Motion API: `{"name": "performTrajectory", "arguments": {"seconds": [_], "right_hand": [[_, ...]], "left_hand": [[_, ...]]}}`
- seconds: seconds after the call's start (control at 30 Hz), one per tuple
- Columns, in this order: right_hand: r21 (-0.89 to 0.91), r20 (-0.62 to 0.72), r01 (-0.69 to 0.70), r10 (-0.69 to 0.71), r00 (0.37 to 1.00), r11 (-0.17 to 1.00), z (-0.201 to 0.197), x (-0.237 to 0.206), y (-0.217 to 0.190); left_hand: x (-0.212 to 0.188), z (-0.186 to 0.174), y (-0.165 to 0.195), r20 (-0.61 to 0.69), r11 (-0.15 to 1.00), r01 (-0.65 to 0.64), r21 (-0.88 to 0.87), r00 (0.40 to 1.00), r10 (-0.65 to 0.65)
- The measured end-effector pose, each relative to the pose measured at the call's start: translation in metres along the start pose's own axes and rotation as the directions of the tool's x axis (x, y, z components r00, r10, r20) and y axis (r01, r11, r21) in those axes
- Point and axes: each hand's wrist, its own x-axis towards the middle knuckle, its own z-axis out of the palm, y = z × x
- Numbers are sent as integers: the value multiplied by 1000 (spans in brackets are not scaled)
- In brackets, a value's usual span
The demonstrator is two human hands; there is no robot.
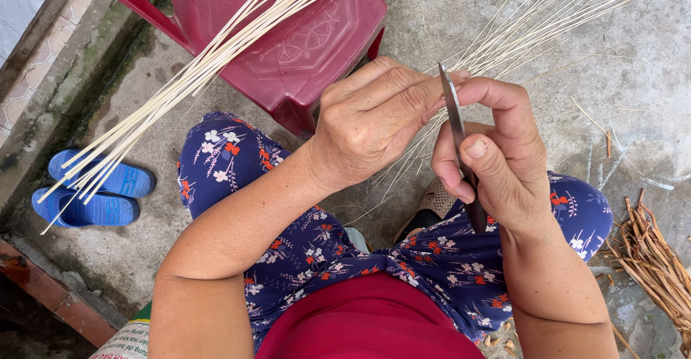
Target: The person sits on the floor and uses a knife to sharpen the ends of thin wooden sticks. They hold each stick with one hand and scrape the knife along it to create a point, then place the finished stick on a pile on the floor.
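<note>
A view straight down onto a seated person's lap and two bare hands, held close together above the knees.

The right hand (504, 161) is closed around a knife (461, 150). The thumb presses along the flat of the thin grey blade, which stands nearly upright with its tip pointing away from the body. The dark handle disappears into the palm.

The left hand (374, 118) is curled shut just left of the blade, knuckles up, fingertips meeting the blade near its top. It pinches thin pale strips (547, 28) against the knife; the exact point of the grip is hidden under the fingers. The strips fan out from the hands toward the upper right, over the concrete floor (446, 13).

A second bundle of long pale strips (201, 71) runs diagonally from the top centre down to the lower left. It lies across a dark red plastic stool (302, 42) that stands just beyond the left knee.

The person wears navy trousers (302, 251) printed with white and red flowers, and a red top (367, 323) at the bottom edge.

A pair of blue sandals (101, 193) sits on the floor at the left, under the ends of the second bundle. At the right edge lies a heap of brownish shavings (655, 258). A worn sandal (435, 200) shows between the knees, below the hands.
</note>
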Motion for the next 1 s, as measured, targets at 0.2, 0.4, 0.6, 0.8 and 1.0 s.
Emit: {"name": "performTrajectory", "arguments": {"seconds": [0.2, 0.4, 0.6, 0.8, 1.0], "right_hand": [[59, 3, -4, 4, 1000, 998, -1, 1, 1], [88, 15, -27, 26, 1000, 996, -4, 0, -3], [91, -17, -35, 37, 999, 995, -4, -2, -7], [77, -16, -38, 39, 999, 996, -3, 0, -6], [59, -14, -28, 29, 999, 998, -3, 1, -6]], "left_hand": [[1, 1, 1, 32, 999, -24, 32, 999, 23], [2, 2, 1, 30, 999, 11, -50, 999, -9], [2, 4, -1, 30, 995, 39, -95, 999, -36], [1, 3, -2, 36, 997, 28, -67, 999, -26], [5, 2, -1, 21, 999, 20, -40, 1000, -19]]}}
